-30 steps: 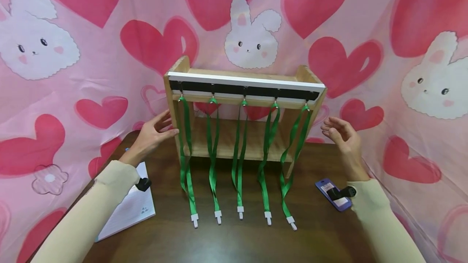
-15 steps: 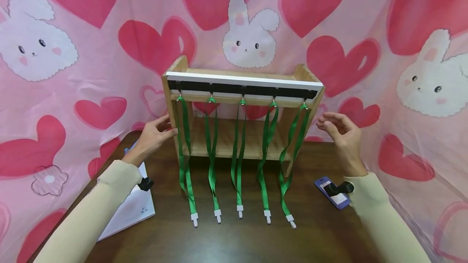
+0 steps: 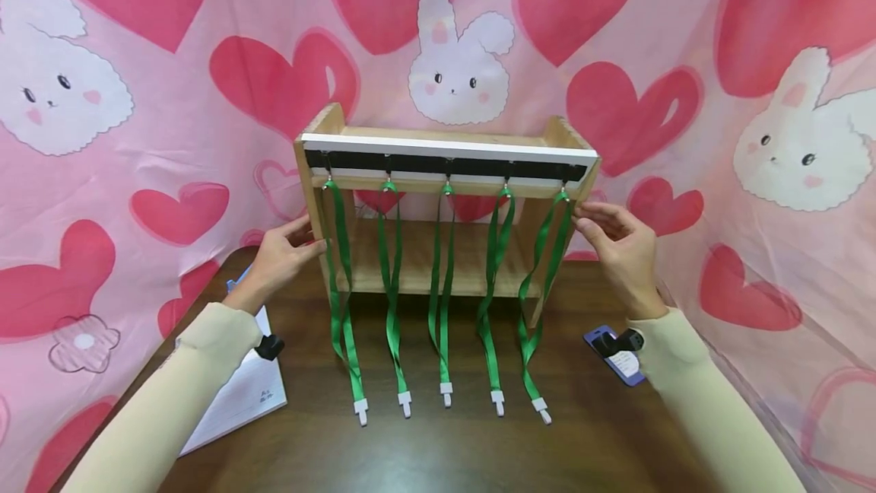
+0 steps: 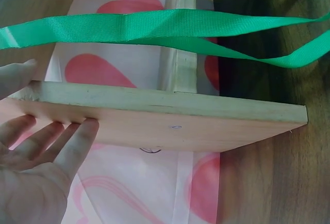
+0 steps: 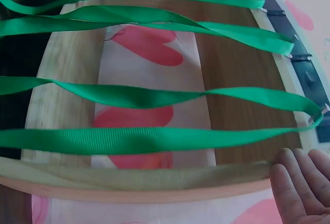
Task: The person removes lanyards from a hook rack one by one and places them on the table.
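A small wooden shelf [image 3: 438, 257] stands on the table, a black hook strip [image 3: 452, 166] along its white front rail. Several green lanyards [image 3: 443, 287] hang from the hooks, their white clips [image 3: 446, 394] lowest. My left hand [image 3: 280, 256] grips the left side panel [image 4: 165, 123]; the left wrist view shows the thumb at the front edge and the fingers against the outer face. At the right, my right hand [image 3: 624, 249] touches the side panel [image 5: 154, 182] just below the rail with extended fingers, beside the rightmost lanyard [image 5: 154, 140].
A notepad with handwriting [image 3: 236, 402] lies under my left forearm, a blue object [image 3: 236, 280] beyond it. A blue card holder [image 3: 626, 364] lies right of the shelf, partly behind the right wrist camera [image 3: 616, 342]. A pink heart-and-rabbit cloth [image 3: 390, 90] hangs behind the table [image 3: 424, 455].
My right hand has moved left from beside the shelf to its right panel. The left hand stays at the left panel. The whole scene has shifted slightly left in the head view.
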Tool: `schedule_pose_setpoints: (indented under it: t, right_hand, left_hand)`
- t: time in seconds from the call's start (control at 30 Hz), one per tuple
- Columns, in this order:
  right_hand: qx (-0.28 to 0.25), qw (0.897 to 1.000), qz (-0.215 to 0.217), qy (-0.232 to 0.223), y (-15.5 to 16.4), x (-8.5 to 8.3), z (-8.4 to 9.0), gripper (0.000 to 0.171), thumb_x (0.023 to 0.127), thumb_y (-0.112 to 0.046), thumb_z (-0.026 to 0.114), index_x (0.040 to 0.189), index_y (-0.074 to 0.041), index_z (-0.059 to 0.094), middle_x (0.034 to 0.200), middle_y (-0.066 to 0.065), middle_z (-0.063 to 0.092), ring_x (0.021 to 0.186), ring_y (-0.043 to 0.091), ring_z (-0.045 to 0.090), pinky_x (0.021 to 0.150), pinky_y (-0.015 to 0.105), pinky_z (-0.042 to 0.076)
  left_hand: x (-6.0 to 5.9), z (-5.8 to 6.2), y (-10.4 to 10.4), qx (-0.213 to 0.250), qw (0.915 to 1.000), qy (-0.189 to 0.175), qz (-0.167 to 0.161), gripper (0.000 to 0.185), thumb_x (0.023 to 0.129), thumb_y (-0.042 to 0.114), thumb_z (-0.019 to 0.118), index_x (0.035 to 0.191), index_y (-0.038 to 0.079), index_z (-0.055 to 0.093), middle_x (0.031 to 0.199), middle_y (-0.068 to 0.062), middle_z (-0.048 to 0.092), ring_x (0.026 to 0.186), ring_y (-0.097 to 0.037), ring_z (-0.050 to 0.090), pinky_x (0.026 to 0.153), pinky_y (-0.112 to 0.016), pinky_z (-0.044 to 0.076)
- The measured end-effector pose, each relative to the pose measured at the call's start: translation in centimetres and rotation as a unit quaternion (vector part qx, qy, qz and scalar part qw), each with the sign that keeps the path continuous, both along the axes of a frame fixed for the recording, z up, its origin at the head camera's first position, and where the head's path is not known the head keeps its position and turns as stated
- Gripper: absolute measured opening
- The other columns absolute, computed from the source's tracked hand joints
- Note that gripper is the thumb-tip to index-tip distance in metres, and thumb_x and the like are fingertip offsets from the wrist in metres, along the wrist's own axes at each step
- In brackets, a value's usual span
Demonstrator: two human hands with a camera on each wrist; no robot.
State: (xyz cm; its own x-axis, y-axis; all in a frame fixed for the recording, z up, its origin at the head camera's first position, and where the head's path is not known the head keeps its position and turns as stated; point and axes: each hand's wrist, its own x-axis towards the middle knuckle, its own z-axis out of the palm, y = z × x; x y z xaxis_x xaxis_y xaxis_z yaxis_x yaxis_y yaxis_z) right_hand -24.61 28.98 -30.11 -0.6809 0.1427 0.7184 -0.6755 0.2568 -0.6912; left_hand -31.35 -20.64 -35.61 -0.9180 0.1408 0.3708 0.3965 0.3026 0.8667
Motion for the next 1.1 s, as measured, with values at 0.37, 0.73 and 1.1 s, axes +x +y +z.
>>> schedule_pose_setpoints:
  t: [0.37,0.73,1.1]
  right_hand:
    - [0.029,0.996,-0.08,0.007,-2.4,-0.7,-0.8,0.031,0.086,-0.003,0.078,0.116,0.003,0.073,0.108,0.019,0.078,0.09,-0.006,0.072,0.082,0.009,0.057]
    - [0.016,0.991,-0.135,0.001,-4.7,-1.0,-0.4,0.032,0.086,-0.016,0.081,0.113,0.0,0.075,0.102,0.02,0.078,0.081,-0.009,0.069,0.074,0.007,0.056]
    - [-0.17,0.982,0.028,-0.082,-5.9,-0.7,0.4,0.02,0.092,-0.013,0.075,0.106,0.001,0.071,0.084,0.0,0.079,0.073,0.012,0.076,0.068,0.021,0.062]
  left_hand:
    - [0.2,-0.5,0.3,0.025,0.9996,0.013,0.006,0.063,0.091,-0.001,0.07,0.148,-0.007,0.044,0.134,-0.04,0.056,0.094,0.017,0.06,0.084,-0.004,0.053]
    - [0.1,-0.1,0.1,-0.017,0.9995,0.013,0.024,0.064,0.091,0.005,0.073,0.148,-0.005,0.047,0.134,-0.035,0.06,0.092,0.018,0.058,0.081,-0.002,0.051]
    - [0.0,-0.1,0.2,-0.024,0.9994,0.016,0.021,0.065,0.091,0.005,0.073,0.149,-0.004,0.045,0.134,-0.035,0.06,0.093,0.018,0.057,0.081,-0.001,0.049]
